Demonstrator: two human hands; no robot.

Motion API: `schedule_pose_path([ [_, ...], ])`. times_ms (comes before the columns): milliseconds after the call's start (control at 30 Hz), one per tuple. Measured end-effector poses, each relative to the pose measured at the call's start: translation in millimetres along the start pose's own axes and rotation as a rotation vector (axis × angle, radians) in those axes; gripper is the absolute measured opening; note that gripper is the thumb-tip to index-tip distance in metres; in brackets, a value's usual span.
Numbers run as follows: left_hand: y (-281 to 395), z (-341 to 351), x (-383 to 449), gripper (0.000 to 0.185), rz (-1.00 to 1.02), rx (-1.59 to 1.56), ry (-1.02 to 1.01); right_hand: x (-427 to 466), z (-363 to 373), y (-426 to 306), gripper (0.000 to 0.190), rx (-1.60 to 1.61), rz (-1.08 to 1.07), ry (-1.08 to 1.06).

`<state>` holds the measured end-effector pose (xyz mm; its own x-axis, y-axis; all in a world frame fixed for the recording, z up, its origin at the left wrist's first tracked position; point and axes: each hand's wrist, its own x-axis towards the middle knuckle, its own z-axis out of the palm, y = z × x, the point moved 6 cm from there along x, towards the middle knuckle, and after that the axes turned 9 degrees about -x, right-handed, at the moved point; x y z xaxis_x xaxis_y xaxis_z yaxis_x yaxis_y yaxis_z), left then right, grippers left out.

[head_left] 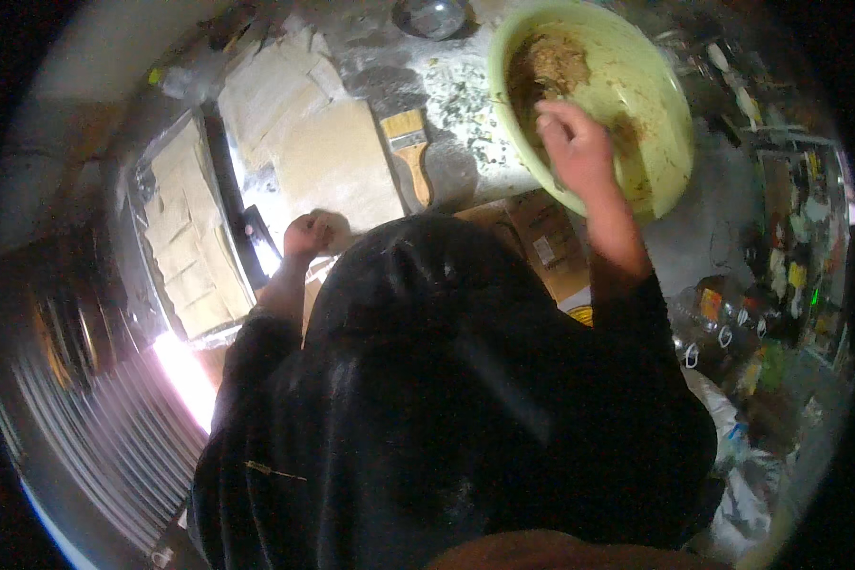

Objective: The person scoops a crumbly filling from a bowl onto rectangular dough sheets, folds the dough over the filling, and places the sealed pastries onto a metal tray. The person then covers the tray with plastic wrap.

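Over the large pale green basin (655,92), my right hand (577,146) is curled, its fingers shut on what looks like a utensil (550,91), mostly hidden. Just beyond the fingertips is a mound of brown, crumbly filling (559,58), and smears of it cling to the basin's inner wall. My left hand (312,234) is half closed at the near edge of a square dough sheet (335,164); whether it holds anything is unclear. More dough sheets (274,92) overlap behind that one. A wide brush (407,153) with a wooden handle lies right of the dough.
On the left, a tray (210,171) holds rows of folded dough pieces (189,235). A dark phone-like object (260,239) lies beside it. Flour and green bits (470,114) cover the tabletop near the basin. A clear bowl (431,16) stands at the back. Cardboard boxes (541,242) sit below the table edge.
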<state>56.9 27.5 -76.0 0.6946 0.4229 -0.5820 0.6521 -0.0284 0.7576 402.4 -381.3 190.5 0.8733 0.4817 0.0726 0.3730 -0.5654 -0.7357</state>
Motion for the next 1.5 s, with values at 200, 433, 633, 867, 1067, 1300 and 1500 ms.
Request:
schedule_pose_path([
  [200, -16.5, 0.9, 30.5, 0.04, 0.403, 0.363, -0.133, 11.4, 9.6, 89.1, 0.067, -0.509, 0.268, -0.28],
  [433, 4.3, -5.6, 6.2, 0.047, 0.181, 0.467, 0.039, 4.9, 1.6, 120.0, 0.048, -0.468, 0.229, -0.291],
  [633, 26.3, 4.0, -9.2, 0.047, 0.158, 0.458, 0.112, 14.6, -18.4, 98.0, 0.051, -0.362, 0.199, -0.128],
  [867, 68.0, 9.1, -33.9, 0.046, 0.059, 0.517, 0.139, 0.6, 2.0, 81.5, 0.05, -0.671, 0.15, -0.418],
  [1067, 42.8, 8.6, -10.5, 0.049, 0.134, 0.557, 0.085, -12.6, -24.6, 87.9, 0.043, -0.392, -0.05, -0.205],
  [1300, -2.5, 11.8, 21.7, 0.054, 0.152, 0.727, 0.028, -28.5, -10.0, 89.6, 0.043, -0.482, 0.187, -0.403],
  [1500, 4.7, 19.5, 19.4, 0.056, 0.121, 0.734, -0.015, -41.0, -33.6, 93.2, 0.04, -0.301, 0.114, -0.256],
])
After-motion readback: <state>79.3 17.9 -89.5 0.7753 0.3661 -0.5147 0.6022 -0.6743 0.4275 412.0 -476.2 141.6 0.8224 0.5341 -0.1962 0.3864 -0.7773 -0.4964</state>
